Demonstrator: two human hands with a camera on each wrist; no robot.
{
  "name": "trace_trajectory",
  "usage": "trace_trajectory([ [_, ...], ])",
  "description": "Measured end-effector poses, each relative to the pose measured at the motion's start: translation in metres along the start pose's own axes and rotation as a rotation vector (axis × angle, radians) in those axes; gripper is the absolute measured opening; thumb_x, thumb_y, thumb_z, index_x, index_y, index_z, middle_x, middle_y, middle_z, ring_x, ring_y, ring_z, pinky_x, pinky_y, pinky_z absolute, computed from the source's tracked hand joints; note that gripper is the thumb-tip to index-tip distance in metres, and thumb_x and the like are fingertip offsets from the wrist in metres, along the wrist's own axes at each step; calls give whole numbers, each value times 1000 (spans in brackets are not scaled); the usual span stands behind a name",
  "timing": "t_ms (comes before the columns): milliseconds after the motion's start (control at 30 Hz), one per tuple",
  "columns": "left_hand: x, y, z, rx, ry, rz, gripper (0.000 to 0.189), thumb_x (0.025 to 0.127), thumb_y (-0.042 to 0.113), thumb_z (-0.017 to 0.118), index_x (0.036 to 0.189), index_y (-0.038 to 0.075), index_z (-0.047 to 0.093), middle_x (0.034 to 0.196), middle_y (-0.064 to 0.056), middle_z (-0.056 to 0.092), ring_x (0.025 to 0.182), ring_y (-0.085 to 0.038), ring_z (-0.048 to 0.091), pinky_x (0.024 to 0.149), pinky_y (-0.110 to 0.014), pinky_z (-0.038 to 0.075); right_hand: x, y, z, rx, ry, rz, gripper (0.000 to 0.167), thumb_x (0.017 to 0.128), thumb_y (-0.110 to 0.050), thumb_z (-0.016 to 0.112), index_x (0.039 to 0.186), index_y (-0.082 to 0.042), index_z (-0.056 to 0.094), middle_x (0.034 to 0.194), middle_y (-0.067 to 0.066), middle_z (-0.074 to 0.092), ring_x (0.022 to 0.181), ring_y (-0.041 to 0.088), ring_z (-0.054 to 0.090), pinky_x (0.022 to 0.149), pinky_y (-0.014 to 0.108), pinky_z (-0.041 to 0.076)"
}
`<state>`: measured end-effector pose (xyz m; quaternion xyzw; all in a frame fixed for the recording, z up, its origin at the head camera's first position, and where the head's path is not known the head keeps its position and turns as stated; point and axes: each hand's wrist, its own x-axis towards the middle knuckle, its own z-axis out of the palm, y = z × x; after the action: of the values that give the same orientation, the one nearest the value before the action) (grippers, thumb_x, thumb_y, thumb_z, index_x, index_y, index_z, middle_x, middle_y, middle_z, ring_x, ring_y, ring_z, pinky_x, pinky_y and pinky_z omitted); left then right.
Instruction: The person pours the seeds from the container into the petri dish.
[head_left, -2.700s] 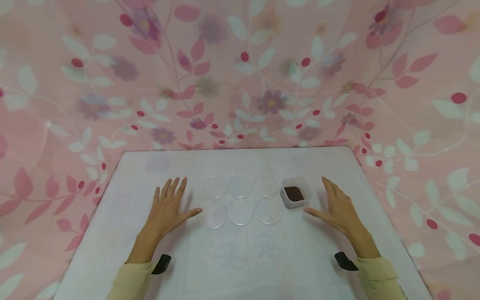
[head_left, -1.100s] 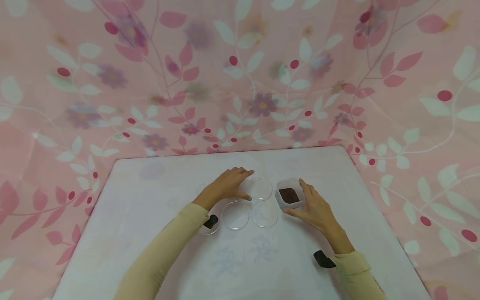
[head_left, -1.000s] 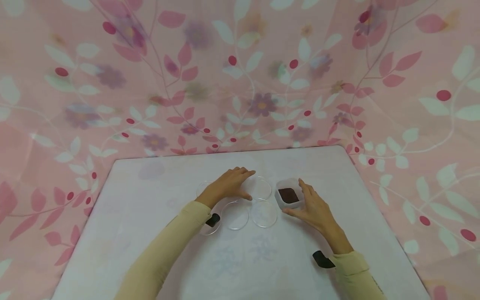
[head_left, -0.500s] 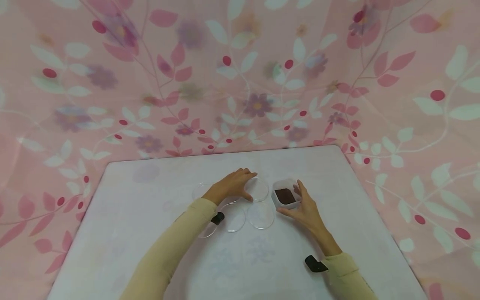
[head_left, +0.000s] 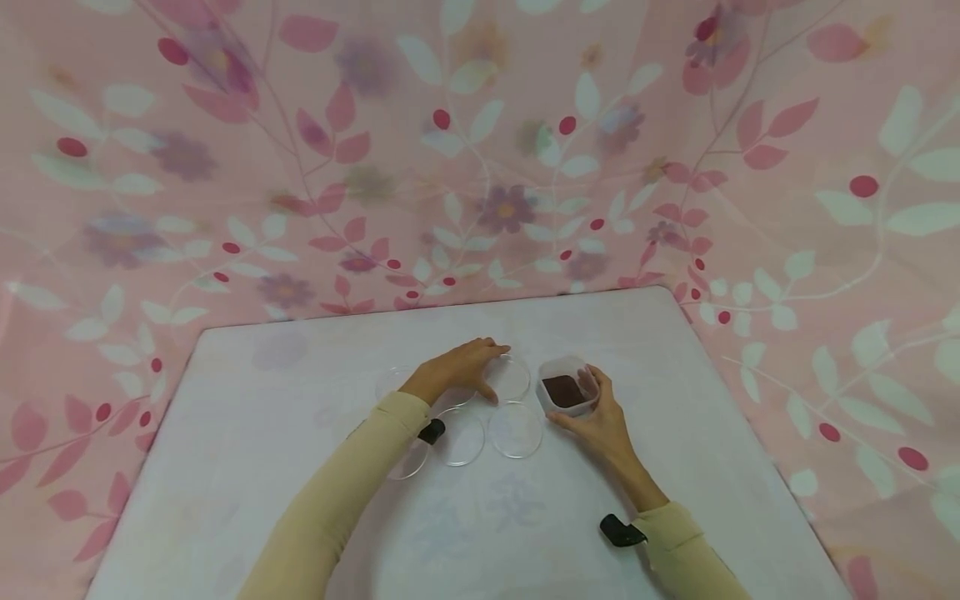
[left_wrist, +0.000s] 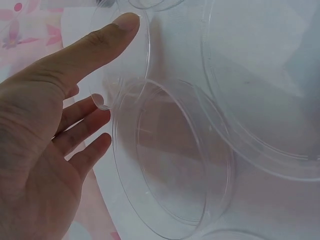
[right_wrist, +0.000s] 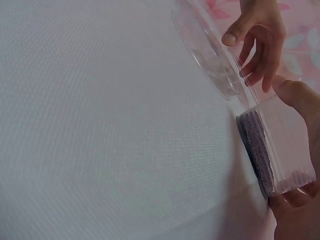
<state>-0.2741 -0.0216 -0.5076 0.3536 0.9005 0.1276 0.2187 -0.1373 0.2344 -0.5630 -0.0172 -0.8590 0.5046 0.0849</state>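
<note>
My right hand [head_left: 606, 427] grips a small clear plastic container [head_left: 561, 365], thumb on the near side and fingers round the far side. Dark brown, soil-like material [head_left: 562, 391] lies in it; the right wrist view shows the layer through the container's wall [right_wrist: 290, 135]. My left hand [head_left: 459, 368] reaches over the clear round dishes, thumb and fingers spread at the left edge of the back right petri dish [head_left: 513, 379]. In the left wrist view a dish [left_wrist: 134, 55] stands between the thumb and the fingertips, which are right at its rim. The left forearm partly covers other dishes.
The dishes form two rows on a white-covered table [head_left: 247, 467]. In front are the right dish [head_left: 515, 431], the middle dish [head_left: 465, 439] and the left dish [head_left: 408, 462]. A pink floral cloth [head_left: 480, 150] hangs behind the table.
Both hands came in from the sides: the left over the dishes, the right to the container. The right fingers have since closed round the container. The head view has shifted slightly.
</note>
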Motion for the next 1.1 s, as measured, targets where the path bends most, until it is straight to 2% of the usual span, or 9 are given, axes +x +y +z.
trace_trajectory([
  [200,-1,-2,0,-27,-20,-21,96,73,39,86,153,18,36,144,-7,46,134,-23,44,117,-40,36,-1,-2,1,14,12,16,101,68,-30,90,147,-12,30,150,12,47,136,29,49,116,46,36],
  [467,2,-8,3,-41,-38,-54,90,76,36,84,151,18,39,147,-6,45,138,-22,42,118,-39,34,-1,0,3,-8,36,6,101,68,-28,91,147,-10,31,149,13,48,135,32,49,113,49,37],
  [667,2,-11,8,-67,-4,-47,88,76,38,84,149,15,42,149,-7,45,141,-24,38,120,-42,30,-1,1,4,7,42,-4,100,68,-27,91,147,-8,32,149,14,48,135,33,49,113,52,38],
  [967,0,-12,16,-93,63,-40,87,72,43,86,145,15,46,141,-4,50,135,-21,44,118,-40,35,-2,-1,3,-24,51,6,97,69,-29,90,145,-10,32,149,11,49,135,29,50,113,48,39],
  [1100,-2,-12,18,-95,92,-24,88,72,45,86,144,13,47,138,-4,52,131,-21,46,117,-39,37,1,-6,-3,-49,61,-23,97,70,-28,89,145,-8,32,149,14,49,134,32,50,110,51,41],
])
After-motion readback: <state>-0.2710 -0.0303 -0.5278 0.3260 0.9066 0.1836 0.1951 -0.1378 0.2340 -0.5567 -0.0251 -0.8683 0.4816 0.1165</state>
